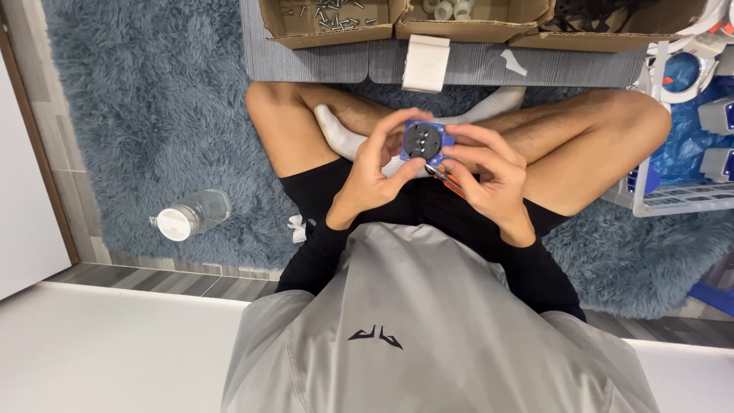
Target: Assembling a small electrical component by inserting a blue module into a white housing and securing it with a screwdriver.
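Over lap: both hands (436,172) grip square blue plastic part (424,141) (round black centre).

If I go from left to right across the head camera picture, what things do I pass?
Clear bottle with white cap → left hand → blue and black round part → right hand → white wire rack.

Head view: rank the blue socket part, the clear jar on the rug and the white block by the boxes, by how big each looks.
1. Clear jar, largest.
2. White block and blue socket part look about alike; the part is partly covered by the left hand and right hand and sits nearer the camera, so no ranking.
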